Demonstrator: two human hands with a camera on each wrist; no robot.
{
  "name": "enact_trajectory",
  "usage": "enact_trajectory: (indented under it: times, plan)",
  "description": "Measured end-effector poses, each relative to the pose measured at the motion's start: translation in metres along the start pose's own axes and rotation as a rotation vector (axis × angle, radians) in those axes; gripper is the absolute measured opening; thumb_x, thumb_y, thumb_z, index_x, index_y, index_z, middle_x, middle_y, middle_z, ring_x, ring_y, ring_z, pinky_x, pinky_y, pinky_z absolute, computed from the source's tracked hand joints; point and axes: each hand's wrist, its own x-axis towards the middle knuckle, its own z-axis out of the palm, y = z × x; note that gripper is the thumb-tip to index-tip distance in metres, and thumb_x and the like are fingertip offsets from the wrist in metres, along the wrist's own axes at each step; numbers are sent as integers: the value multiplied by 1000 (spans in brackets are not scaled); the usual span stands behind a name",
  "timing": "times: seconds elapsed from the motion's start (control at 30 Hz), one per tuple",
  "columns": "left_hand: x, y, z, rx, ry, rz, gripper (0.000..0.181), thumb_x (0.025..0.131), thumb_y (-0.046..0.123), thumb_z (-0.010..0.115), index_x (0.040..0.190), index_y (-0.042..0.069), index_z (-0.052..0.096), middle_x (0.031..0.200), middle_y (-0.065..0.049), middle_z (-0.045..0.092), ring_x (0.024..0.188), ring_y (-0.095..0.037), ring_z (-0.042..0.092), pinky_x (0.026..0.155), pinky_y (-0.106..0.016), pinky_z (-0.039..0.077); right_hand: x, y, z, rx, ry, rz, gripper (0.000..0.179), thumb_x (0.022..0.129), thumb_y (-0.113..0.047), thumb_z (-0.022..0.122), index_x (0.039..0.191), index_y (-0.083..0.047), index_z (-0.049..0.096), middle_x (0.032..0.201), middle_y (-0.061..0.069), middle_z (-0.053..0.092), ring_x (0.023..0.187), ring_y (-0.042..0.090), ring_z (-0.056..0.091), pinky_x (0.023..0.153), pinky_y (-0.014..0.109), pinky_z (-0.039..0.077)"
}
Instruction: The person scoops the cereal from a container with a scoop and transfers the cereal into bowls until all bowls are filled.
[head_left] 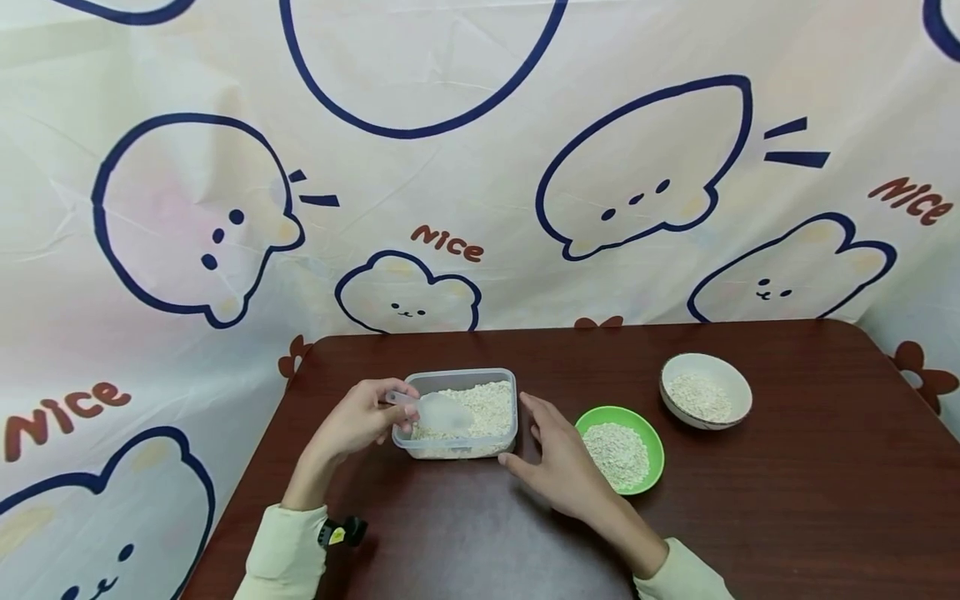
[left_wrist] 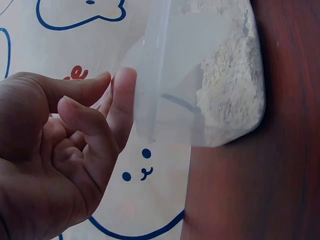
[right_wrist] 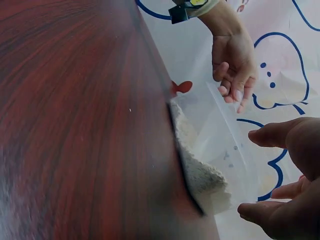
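My left hand (head_left: 365, 422) pinches the handle of a translucent plastic scoop (head_left: 447, 412), its bowl over the oat flakes (head_left: 491, 407) in a clear rectangular container (head_left: 454, 450). In the left wrist view, the thumb and fingertips of the left hand (left_wrist: 75, 135) come together beside the container wall, and the scoop shows pale through the plastic. My right hand (head_left: 558, 458) is at the container's right side with thumb and fingers spread, holding nothing. From the right wrist view, the fingertips of the right hand (right_wrist: 290, 175) are right at the container's side, and the flakes lie sloped inside.
Right of the right hand, a green bowl (head_left: 657, 468) holds flakes. Farther back to the right stands a white bowl (head_left: 742, 398), also with flakes. All stand on a dark brown wooden table (head_left: 810, 483). Behind it hangs a printed cloth (head_left: 480, 183).
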Motion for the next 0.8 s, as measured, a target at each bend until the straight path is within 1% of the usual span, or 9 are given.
enact_trajectory:
  times: [0.13, 0.23, 0.33, 0.43, 0.5, 0.6, 0.7, 0.8]
  plan:
    - [4, 1, 7, -18, -15, -3, 24, 104, 7, 67, 124, -6, 68, 95, -22, 78, 63, -21, 60, 47, -27, 44, 2, 0, 6, 16, -18, -2, 85, 91, -15, 87, 162, -1, 41, 160, 16, 52, 148, 30, 55, 112, 38, 53]
    - [7, 4, 13, -40, -29, 9, 25, 104, 8, 68, 125, -6, 68, 93, -21, 78, 62, -23, 58, 47, -26, 42, 3, 2, 12, 35, -22, -6, 85, 93, -15, 85, 162, 0, 39, 159, 19, 51, 148, 33, 54, 112, 39, 53]
    - [10, 7, 19, -64, -44, 26, 25, 104, 7, 68, 125, -7, 68, 93, -22, 77, 64, -27, 59, 47, -24, 38, 4, 6, 17, 63, -15, -7, 84, 94, -14, 84, 162, 3, 38, 157, 22, 51, 147, 38, 55, 110, 41, 54]
    - [13, 8, 26, -73, -51, 27, 25, 104, 6, 68, 125, -8, 68, 93, -22, 78, 61, -24, 57, 47, -23, 35, 6, 8, 21, 98, -7, 1, 83, 95, -14, 82, 162, 4, 36, 157, 24, 51, 146, 39, 55, 108, 41, 55]
    - [15, 9, 31, -74, -54, 28, 25, 104, 5, 68, 125, -8, 69, 90, -20, 78, 58, -18, 54, 47, -23, 35, 6, 9, 23, 109, -1, 8, 82, 97, -14, 81, 163, 3, 36, 157, 24, 51, 146, 37, 56, 107, 40, 56]
    - [17, 11, 38, -72, -46, 35, 23, 103, 4, 69, 124, -6, 70, 85, -18, 78, 53, -12, 47, 47, -22, 35, 7, 10, 25, 106, 7, 9, 80, 98, -15, 79, 163, 2, 36, 159, 23, 50, 145, 36, 56, 106, 38, 56]
    - [19, 13, 43, -65, -24, 42, 20, 103, 4, 69, 122, -3, 71, 83, -20, 77, 51, -11, 46, 46, -22, 36, 7, 10, 25, 97, 12, 15, 78, 99, -14, 78, 164, 0, 36, 159, 22, 50, 145, 35, 56, 106, 37, 56]
    - [20, 14, 46, -66, -4, 31, 19, 103, 4, 70, 121, -1, 72, 83, -18, 77, 50, -11, 44, 46, -22, 35, 8, 9, 25, 96, 14, 22, 78, 99, -13, 77, 164, 1, 36, 159, 23, 50, 145, 35, 56, 106, 37, 56]
